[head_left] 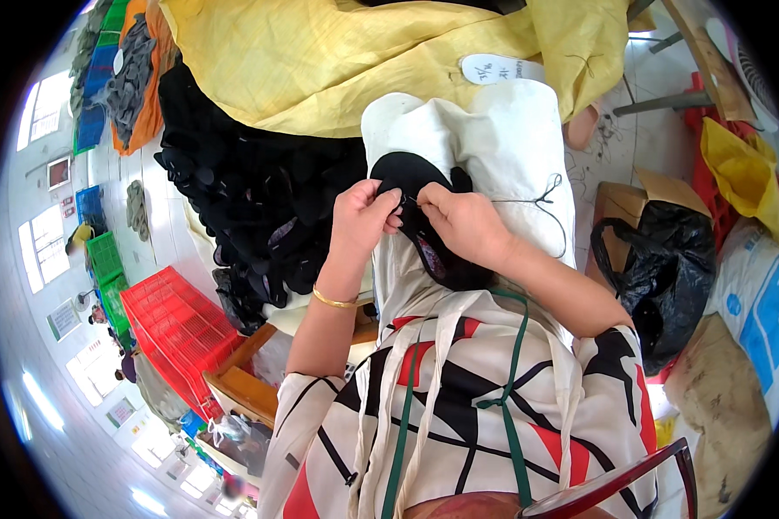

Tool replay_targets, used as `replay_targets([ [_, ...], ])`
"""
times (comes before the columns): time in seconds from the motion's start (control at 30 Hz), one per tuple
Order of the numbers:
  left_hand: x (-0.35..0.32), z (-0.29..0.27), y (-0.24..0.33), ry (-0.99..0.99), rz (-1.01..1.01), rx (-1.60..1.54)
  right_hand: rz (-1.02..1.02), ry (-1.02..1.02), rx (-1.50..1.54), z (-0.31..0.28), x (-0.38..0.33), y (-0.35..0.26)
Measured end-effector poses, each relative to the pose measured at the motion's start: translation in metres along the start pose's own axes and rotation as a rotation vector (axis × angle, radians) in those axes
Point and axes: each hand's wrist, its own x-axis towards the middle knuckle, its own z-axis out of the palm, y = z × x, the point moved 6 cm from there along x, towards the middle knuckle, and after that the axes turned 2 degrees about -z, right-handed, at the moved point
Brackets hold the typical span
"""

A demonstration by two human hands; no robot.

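Note:
A black cloth shoe (446, 259) with a patterned lining lies across white cloth (519, 130) spread over my lap. My left hand (363, 216) is closed, thumb and fingers pinching the shoe's edge on its left side. Against the opposite side of the opening, my right hand (463, 221) is closed too. Its fingertips pinch something thin and dark at the edge, too small to make out. A dark thread (541, 201) runs out from beside the right hand over the white cloth and ends in loose loops.
Black shoes or shoe pieces (251, 190) form a heap to my left. Yellow sheeting (320, 69) lies ahead, with a white sole-shaped piece (502, 68) on it. A red crate (182, 329) stands at left. On the right are a black plastic bag (658, 277) and a cardboard box (619, 203).

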Motion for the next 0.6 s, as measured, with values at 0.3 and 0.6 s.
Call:
replay_targets([
  [0.3,0.002,0.0,-0.003,-0.014,-0.016,-0.075,-0.02,-0.042,-0.086,0.003,0.007,0.003],
  [0.6,0.003,0.002,0.001,-0.021,-0.051,-0.067,-0.2,0.001,-0.068,-0.007,0.012,0.0],
])
